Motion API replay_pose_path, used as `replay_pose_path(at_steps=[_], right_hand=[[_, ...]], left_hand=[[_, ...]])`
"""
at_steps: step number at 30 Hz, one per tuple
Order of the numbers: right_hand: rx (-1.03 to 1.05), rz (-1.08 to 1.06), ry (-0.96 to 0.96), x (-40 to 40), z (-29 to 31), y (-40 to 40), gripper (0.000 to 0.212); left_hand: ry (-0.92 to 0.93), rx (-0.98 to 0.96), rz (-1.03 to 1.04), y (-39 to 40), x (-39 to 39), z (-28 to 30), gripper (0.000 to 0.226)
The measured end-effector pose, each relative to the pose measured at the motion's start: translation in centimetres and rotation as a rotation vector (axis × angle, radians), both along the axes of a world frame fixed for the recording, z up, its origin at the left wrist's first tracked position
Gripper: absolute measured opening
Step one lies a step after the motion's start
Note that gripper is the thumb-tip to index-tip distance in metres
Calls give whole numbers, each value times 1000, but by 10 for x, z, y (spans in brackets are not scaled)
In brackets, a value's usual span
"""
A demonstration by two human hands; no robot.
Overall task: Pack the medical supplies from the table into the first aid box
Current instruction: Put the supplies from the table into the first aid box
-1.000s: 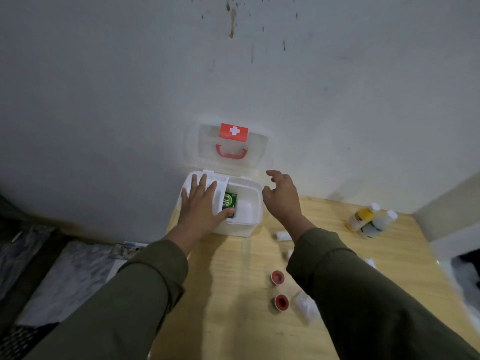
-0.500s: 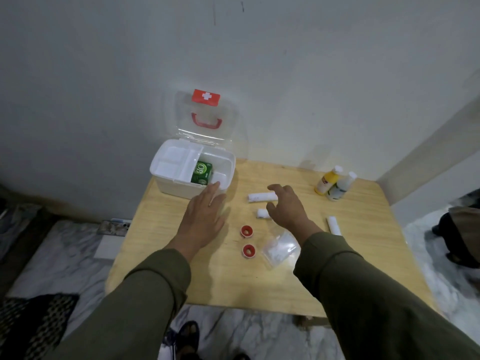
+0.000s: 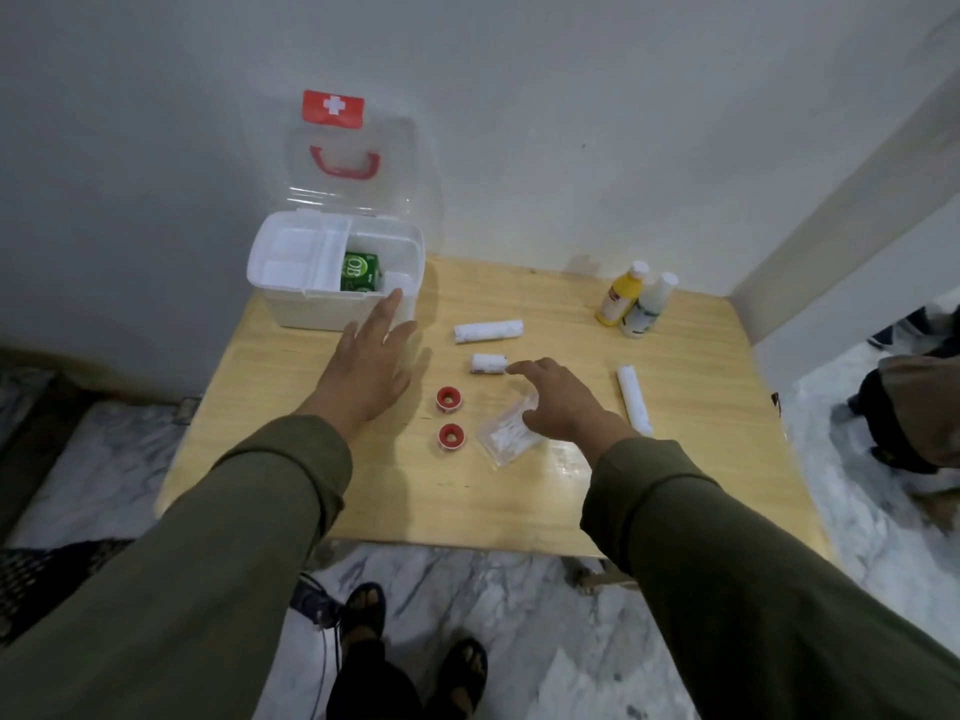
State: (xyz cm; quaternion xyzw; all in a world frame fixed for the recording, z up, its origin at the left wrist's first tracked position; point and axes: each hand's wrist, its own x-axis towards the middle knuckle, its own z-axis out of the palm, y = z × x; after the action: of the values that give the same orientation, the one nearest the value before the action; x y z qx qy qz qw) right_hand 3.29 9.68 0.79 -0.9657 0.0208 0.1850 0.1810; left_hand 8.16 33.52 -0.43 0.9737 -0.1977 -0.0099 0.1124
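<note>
Light wooden table (image 3: 374,491) against grey wall (image 3: 519,122), marble floor (image 3: 519,641) below. "OB" on green packet (image 3: 359,271) inside first aid box (image 3: 311,309). Left hand (image 3: 366,374) and right hand (image 3: 563,402) both relaxed, grasping nothing.

A white cross on a red label (image 3: 333,107) stands at the top of the open lid of the first aid box (image 3: 332,272), and the green packet (image 3: 359,272) inside the box shows the white letters "OB".
</note>
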Motion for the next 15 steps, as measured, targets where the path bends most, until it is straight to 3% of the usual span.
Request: replay_pose_path(at_steps=[2, 6, 15], right_hand=[[-67, 66, 63, -3, -3, -4, 70], [-147, 141, 132, -6, -12, -11, 73], [-205, 147, 36, -15, -20, -23, 82]], left_hand=[[17, 13, 8, 0, -9, -14, 65], [217, 53, 77, -4, -25, -38, 81], [339, -11, 242, -7, -29, -48, 88]])
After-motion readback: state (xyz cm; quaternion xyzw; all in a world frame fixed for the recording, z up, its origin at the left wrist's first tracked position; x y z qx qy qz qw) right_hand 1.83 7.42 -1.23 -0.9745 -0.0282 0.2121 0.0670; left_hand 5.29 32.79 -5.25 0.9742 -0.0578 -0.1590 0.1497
